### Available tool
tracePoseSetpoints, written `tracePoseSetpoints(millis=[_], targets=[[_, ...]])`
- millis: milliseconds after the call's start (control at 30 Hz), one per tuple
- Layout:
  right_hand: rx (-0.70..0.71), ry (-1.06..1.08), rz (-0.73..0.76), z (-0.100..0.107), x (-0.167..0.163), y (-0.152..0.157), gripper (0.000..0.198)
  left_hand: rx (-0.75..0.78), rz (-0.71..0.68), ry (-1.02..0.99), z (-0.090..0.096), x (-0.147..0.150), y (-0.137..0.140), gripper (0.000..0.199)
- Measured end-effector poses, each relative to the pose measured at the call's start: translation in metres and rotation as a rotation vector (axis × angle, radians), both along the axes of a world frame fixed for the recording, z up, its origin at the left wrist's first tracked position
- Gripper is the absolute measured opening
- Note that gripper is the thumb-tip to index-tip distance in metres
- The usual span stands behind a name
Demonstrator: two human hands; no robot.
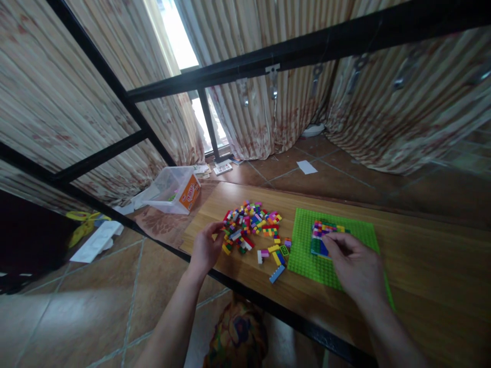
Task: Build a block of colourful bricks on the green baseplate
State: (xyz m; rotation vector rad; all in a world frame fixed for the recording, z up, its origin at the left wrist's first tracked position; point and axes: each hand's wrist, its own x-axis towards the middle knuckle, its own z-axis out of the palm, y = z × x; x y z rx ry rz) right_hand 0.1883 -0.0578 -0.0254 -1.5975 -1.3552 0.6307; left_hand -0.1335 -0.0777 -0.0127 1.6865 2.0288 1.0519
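Colourful toy building bricks [249,221] lie in a loose pile on the wooden table. At the pile's left edge is my left hand [207,248], its thumb and fingers drawn together; what is between them, if anything, is too small to make out. A green studded baseplate [303,245] lies flat to the right of the pile, with a block of joined multicoloured bricks [319,230] on it. My right hand [356,263] is over that block, fingers curled and thumb pressed in, covering its right part. Whatever the fingertips grip is hidden.
A clear plastic bin [169,191] with an orange label stands beyond the table's left end. A blue-grey brick [276,274] lies near the front edge. Black metal bars [238,66] cross behind the table, before striped curtains [261,117]. A paper sheet [307,167] lies on the floor.
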Motion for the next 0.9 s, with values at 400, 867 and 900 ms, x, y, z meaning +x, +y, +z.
tracePoseSetpoints(millis=[400, 867, 900], targets=[[0.012, -0.015, -0.032, -0.002, -0.003, -0.002, 0.035, 0.043, 0.136, -0.141, -0.018, -0.012, -0.006, 0.029], [0.005, -0.023, -0.021, -0.003, -0.003, -0.002, 0.033, -0.070, -0.001, 0.069, -0.008, 0.007, 0.002, 0.033], [0.014, -0.024, -0.016, -0.004, -0.003, -0.002, 0.033, -0.092, -0.017, 0.113, -0.007, 0.009, 0.006, 0.035]])
